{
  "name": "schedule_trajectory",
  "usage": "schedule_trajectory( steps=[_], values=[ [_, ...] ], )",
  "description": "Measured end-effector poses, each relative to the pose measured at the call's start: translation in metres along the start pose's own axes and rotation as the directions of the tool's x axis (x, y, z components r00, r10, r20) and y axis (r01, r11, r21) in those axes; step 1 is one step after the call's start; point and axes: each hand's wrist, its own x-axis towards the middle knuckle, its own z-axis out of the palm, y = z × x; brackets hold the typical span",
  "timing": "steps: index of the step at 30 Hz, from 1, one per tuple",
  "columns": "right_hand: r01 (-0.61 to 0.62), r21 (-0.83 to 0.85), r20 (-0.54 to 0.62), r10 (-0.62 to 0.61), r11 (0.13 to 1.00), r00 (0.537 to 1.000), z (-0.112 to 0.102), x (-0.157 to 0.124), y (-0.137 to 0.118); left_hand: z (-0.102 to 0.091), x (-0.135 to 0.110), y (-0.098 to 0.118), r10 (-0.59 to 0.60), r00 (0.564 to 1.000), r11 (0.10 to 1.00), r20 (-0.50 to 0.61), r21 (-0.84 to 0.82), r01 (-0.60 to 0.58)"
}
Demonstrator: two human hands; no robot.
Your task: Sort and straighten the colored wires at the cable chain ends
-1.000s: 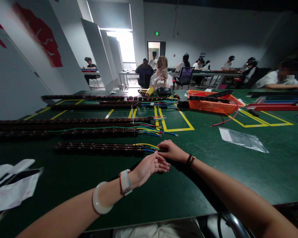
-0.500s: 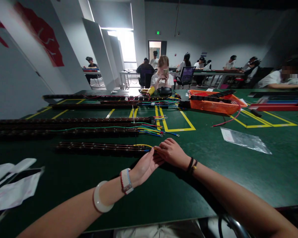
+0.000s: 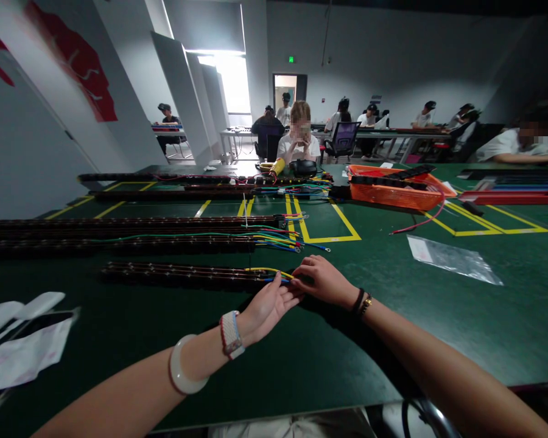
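Note:
A long dark strip (image 3: 182,275) with rows of small parts lies across the green table (image 3: 301,353) in front of me. Yellow, blue and green wires (image 3: 269,272) come out of its right end. My left hand (image 3: 267,307), wearing a white bangle and a woven band on the wrist, reaches to that end with fingers together against the wires. My right hand (image 3: 322,280) rests just right of the strip's end, fingers curled over the wire tips. What the fingers pinch is hidden.
More long strips (image 3: 119,234) with coloured wires lie farther back. An orange basket (image 3: 393,188) stands at the back right, a clear plastic bag (image 3: 452,258) on the right, white paper sheets (image 3: 22,347) at the left edge. Several people sit at tables beyond.
My right hand shifted slightly right and its fingers curled down onto the wire ends. My left hand stayed at the strip's end, fingers closing toward the wires.

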Motion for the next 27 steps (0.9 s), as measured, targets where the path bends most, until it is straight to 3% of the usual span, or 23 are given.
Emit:
schedule_trajectory(
  steps=[6, 9, 15, 20, 24, 27],
  values=[
    [-0.086, 0.148, 0.057, 0.078, 0.985, 0.995, -0.005, 0.001, 0.008, -0.002, 0.002, -0.001, -0.031, 0.998, 0.999, -0.059, -0.015, 0.03],
    [-0.13, 0.208, 0.09, 0.113, 0.969, 0.99, -0.008, 0.006, 0.015, -0.002, 0.002, -0.001, -0.034, 0.999, 0.999, -0.037, -0.023, 0.033],
    [-0.016, 0.239, 0.252, -0.047, 0.971, 0.967, -0.011, 0.035, 0.037, 0.003, -0.001, 0.003, -0.048, 0.998, 0.998, -0.047, -0.039, 0.046],
    [0.011, 0.308, 0.148, -0.059, 0.951, 0.987, -0.008, 0.042, 0.046, 0.005, -0.001, 0.004, -0.056, 0.997, 0.997, -0.046, -0.058, 0.053],
    [0.048, 0.358, 0.132, -0.101, 0.933, 0.986, -0.002, 0.035, 0.049, 0.005, 0.0, 0.004, -0.055, 0.996, 0.996, -0.066, -0.068, 0.05],
    [0.073, 0.299, 0.069, -0.098, 0.951, 0.993, 0.001, 0.032, 0.049, 0.003, 0.001, 0.003, -0.054, 0.996, 0.997, -0.069, -0.064, 0.05]
  ],
)
